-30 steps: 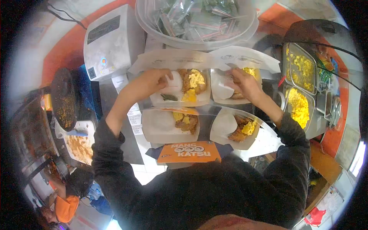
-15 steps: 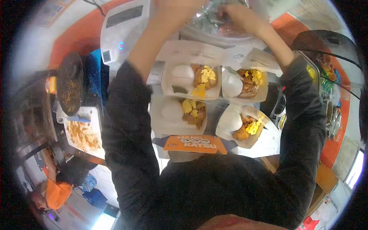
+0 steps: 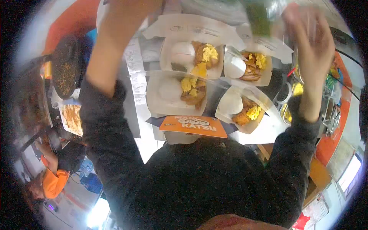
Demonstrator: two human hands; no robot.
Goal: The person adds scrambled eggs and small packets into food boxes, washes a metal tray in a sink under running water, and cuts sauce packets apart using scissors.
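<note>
Four open white cardboard food boxes (image 3: pixel 157 105) line the grey desk (image 3: pixel 131 119), toward whose far edge a blurred dark-green strip (image 3: pixel 258 19) near the right hand (image 3: pixel 316 42) seems mid-handling, needing a sure pinch, though I cannot tell whether that or the cropped left hand (image 3: pixel 140 7) has fingers together.

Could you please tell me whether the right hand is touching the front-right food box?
Apart: the head view shows a clear gap between the right hand and the front-right food box.
</note>
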